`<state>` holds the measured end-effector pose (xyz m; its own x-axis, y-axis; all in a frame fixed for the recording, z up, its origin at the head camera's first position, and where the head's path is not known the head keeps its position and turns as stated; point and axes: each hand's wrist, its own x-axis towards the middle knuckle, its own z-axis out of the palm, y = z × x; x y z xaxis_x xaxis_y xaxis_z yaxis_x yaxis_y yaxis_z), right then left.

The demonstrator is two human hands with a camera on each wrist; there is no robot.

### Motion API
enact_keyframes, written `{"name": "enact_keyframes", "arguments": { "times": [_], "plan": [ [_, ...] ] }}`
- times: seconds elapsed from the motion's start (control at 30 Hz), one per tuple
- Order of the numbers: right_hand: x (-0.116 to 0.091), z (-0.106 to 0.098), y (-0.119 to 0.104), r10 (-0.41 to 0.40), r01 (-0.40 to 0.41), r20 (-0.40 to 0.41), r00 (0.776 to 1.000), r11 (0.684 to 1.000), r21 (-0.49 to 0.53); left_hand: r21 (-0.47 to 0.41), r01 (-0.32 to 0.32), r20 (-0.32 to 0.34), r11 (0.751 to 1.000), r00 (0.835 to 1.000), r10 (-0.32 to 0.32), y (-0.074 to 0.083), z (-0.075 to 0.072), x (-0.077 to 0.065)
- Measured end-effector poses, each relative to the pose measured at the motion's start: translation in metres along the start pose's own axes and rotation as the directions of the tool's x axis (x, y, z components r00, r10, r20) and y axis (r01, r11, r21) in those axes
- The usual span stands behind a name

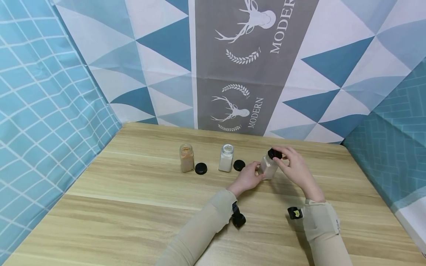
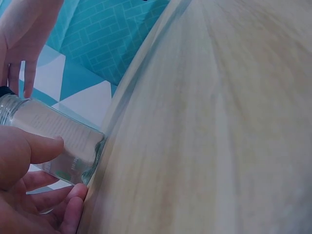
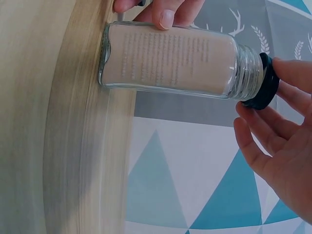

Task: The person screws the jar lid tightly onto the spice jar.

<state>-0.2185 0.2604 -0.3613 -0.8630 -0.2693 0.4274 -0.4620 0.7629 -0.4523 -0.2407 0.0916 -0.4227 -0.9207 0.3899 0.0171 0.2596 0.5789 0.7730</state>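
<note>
From my remote station I count two bare hands, three square clear-glass jars and three round black lids. The thumb and fingers of the left hand [image 1: 246, 178] are clamped on opposite sides of the lower body of a clear-glass jar of pale pinkish-beige powder [image 3: 170, 61], with fine raised lettering on its side. At its threaded neck, the fingertips and thumb of the right hand [image 1: 296, 168] pinch a black lid [image 3: 268, 85] at its edge. That jar therefore sits between my two sets of fingers, roughly upright over the light wood-grain table [image 1: 116, 207]; whether its base bears fully on the wood I cannot tell. Left of the left fingers, nearest first, I see a flat black lid [image 1: 239, 165], an open clear-glass jar of white powder [image 1: 226, 162], a second flat black lid [image 1: 201, 168] and, farthest out, an open clear-glass jar of orange-brown powder [image 1: 187, 162]. The nearest lid lies between my left hand and the white-powder jar, so it is what stands in the way there. Behind the fingers hangs a grey panel with white deer heads [image 1: 266, 74], flanked by blue and white triangles. Nearer me than the hands are two beige sleeves [image 1: 206, 218], each with one black wrist device [image 1: 238, 218] at its cuff.
</note>
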Motion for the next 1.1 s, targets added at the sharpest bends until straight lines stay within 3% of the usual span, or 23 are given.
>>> {"name": "enact_keyframes", "arguments": {
  "times": [0.37, 1.1],
  "plan": [
    [-0.0003, 0.0028, -0.0007, 0.024, -0.024, 0.029, 0.999, 1.0, 0.003, -0.005, -0.007, -0.009, 1.0, 1.0, 0.006, 0.0014, -0.0014, -0.0019],
    [0.0006, 0.0062, 0.0014, -0.034, 0.034, 0.01, 0.999, 0.999, 0.023, 0.004, -0.018, -0.005, 1.0, 1.0, 0.018, 0.0001, -0.0004, 0.0005]
  ]
}}
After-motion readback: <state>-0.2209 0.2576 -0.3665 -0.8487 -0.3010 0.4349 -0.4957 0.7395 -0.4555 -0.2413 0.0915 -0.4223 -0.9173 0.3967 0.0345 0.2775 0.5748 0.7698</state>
